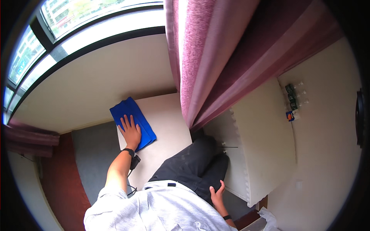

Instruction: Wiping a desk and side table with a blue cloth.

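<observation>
A folded blue cloth (144, 120) lies at the far left corner of a pale flat-topped surface (165, 119). My left hand (132, 135) rests flat on the cloth with its fingers spread. On my left wrist is a black band, with a small dark device and a cable beside it. Beside my dark trousers (181, 163), my right hand (219, 195) hangs next to my thigh, its thumb and a finger apart. Nothing shows in it, though part of the hand is hidden from this view.
A long pink curtain (200, 57) hangs just beyond the surface. To the right stands a white cabinet (262, 142), with several small bottles (291, 98) on the ledge behind it. Windows (88, 15) run along the far left. A white plastic bag (268, 219) sits lower right.
</observation>
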The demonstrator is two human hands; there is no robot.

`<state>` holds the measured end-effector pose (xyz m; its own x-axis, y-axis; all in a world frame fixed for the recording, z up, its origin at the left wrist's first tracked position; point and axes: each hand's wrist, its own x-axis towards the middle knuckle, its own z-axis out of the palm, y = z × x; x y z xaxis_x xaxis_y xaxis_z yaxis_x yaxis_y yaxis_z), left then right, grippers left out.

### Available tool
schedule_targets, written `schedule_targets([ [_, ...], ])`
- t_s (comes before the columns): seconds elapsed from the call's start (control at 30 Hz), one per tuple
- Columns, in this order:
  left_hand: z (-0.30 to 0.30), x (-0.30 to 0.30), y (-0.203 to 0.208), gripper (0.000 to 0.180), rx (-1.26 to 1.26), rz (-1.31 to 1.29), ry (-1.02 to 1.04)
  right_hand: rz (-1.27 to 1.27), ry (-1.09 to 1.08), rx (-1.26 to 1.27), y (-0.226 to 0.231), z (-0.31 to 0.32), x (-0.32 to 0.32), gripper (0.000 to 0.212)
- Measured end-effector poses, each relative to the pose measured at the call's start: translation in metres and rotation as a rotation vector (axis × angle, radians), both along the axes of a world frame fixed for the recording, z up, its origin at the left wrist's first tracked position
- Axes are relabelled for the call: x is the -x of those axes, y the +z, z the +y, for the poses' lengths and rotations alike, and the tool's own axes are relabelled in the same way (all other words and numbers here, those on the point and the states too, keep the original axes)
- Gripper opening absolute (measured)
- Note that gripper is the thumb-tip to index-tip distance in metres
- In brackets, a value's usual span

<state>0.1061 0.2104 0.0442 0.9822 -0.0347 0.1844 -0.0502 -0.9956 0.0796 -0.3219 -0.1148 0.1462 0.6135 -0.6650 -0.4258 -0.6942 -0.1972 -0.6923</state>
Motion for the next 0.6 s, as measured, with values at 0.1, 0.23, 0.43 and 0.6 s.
schedule_targets([
  [0.1,-0.022,0.016,0.01,0.064,0.057,0.006,-0.049,-0.098,0.297,0.156,0.022,-0.026,-0.033,0.084],
  [0.23,-0.024,0.024,0.015,0.061,0.116,0.009,-0.044,-0.186,0.663,0.103,0.069,-0.051,-0.149,0.1],
  [0.43,-0.019,0.019,0.029,0.062,0.157,0.032,-0.009,-0.513,0.535,0.163,0.019,-0.011,-0.342,0.125],
  [0.6,-0.028,0.015,0.038,0.063,0.186,0.056,-0.011,-0.52,0.081,-0.147,-0.028,-0.05,-0.462,0.105],
])
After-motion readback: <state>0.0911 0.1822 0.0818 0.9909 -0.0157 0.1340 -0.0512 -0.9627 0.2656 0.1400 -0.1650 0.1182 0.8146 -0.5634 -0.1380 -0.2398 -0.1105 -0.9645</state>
